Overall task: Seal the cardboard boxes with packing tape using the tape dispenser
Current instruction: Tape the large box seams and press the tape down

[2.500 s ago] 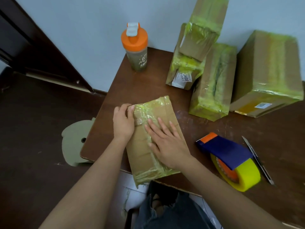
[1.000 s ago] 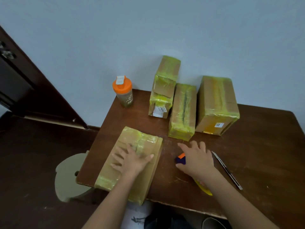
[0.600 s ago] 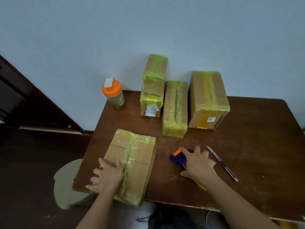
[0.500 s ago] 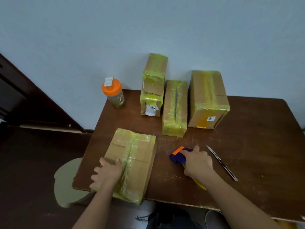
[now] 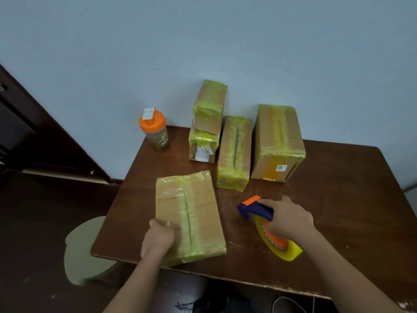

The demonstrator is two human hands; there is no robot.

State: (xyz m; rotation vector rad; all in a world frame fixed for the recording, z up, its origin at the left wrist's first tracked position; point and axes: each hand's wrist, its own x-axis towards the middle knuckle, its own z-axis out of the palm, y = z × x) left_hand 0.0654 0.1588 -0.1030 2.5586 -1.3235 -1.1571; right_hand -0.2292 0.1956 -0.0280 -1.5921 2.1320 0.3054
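The left hand (image 5: 158,237) lies flat on the tan, yellow-taped cardboard box (image 5: 189,215), steadying it on the brown tabletop (image 5: 338,199). The right hand (image 5: 286,219), fingers apparently closed, grips the blue-and-orange tape dispenser (image 5: 259,208) beside it.

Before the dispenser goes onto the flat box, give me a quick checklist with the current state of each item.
1. Right hand gripping tape dispenser: ok.
2. Left hand steadying flat box at its near left corner: ok.
3. Box lying flat on table, centre seam facing up: ok.
4. Loose tape end ready at the dispenser's mouth: cannot tell.
5. Path between dispenser and box clear: ok.
6. Box fully on the table: not ok, near end overhangs the edge.
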